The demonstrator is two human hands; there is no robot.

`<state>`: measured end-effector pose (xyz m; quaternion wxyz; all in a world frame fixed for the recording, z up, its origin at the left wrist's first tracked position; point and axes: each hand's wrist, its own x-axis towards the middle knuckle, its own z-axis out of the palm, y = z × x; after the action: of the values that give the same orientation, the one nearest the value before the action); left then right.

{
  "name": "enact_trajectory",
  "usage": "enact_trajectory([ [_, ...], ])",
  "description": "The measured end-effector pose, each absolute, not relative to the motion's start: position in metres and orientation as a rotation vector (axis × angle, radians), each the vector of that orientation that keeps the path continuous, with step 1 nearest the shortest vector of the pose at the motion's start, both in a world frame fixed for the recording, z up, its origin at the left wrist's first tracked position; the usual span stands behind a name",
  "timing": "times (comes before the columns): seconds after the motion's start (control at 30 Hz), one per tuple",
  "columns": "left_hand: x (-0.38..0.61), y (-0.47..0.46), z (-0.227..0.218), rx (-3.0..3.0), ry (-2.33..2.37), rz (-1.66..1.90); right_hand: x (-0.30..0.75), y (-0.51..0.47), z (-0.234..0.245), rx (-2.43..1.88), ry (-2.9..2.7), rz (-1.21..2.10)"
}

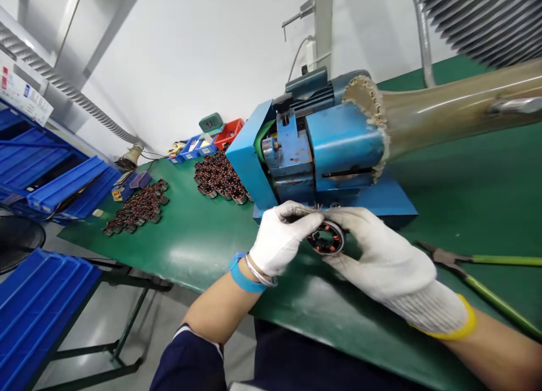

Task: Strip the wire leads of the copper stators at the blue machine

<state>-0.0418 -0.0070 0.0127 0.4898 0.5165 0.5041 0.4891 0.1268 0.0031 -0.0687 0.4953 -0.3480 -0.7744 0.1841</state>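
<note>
Between my two gloved hands is a motor stator (327,238), a round dark ring with copper windings, its open face turned toward me. My left hand (284,233), in a white glove with a blue wristband, pinches the stator's upper left edge and the thin wires there. Around its right side, my right hand (376,252) has thumb and fingers closed on the rim. Fine copper wires stick up near the fingertips. Both hands are just in front of a blue machine (296,153) with a motor on top; the gloves cover part of the stator.
Green-handled pliers (455,261) lie open on the green table (178,244) at right. Stators are heaped beside the machine (218,176) and farther left (141,207). A red bin (228,133) stands behind. A wide duct (449,111) joins the machine. Blue crates (51,312) are at left.
</note>
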Motion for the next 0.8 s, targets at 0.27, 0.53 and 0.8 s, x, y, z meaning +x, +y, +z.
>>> enact_trajectory([
  [0.27, -0.038, -0.003, 0.002, 1.115, 1.163, 1.475, 0.128, -0.003, -0.053, -1.112, -1.651, 0.719],
  [0.53, -0.005, -0.007, -0.002, 1.154, 1.135, 1.212, 0.138, 0.020, -0.035, -1.278, -1.621, 0.531],
  [0.8, 0.007, 0.011, 0.007, 1.132, 1.216, 1.343, 0.139, 0.026, -0.016, -1.273, -1.723, 0.515],
])
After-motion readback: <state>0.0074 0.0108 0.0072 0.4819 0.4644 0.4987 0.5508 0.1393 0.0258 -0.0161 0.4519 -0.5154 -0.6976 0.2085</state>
